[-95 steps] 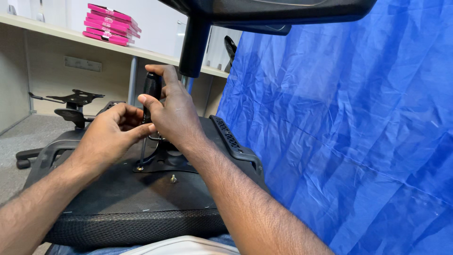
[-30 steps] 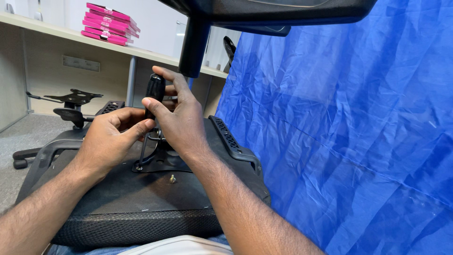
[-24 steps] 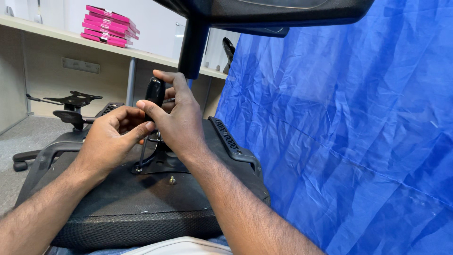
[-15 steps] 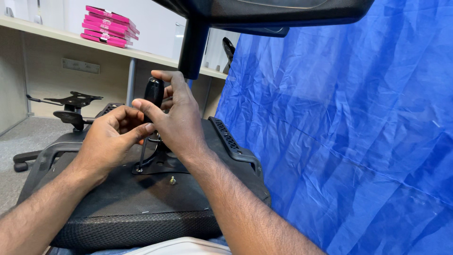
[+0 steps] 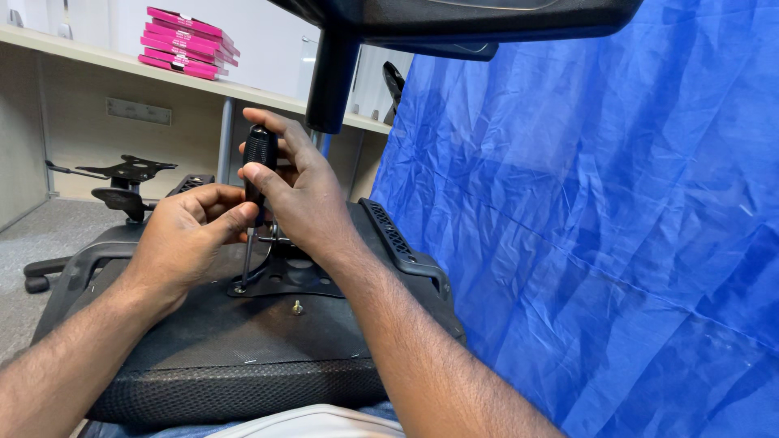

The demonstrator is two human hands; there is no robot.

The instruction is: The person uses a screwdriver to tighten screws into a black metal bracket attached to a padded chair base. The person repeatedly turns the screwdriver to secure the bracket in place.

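One camera only, worn on the person's head, looking forward and down at close range onto an upturned chair seat [image 5: 243, 341] that fills the lower left. Behind the seat a shelf [image 5: 122, 69] runs along the wall; right of it hangs a blue sheet [image 5: 608, 227]. A black post [image 5: 331, 73] rises above the seat, cut by the upper edge.

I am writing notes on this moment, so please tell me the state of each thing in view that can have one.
Screwdriver: upright, tip down at the plate's edge.
Right hand: grip shut on the screwdriver handle.
Left hand: fingers pinching the screwdriver shaft.
Plate: lying flat on the seat.
Seat: upside down.
Screw: sticking up, not driven in.
Pink boxes: stacked on the shelf.
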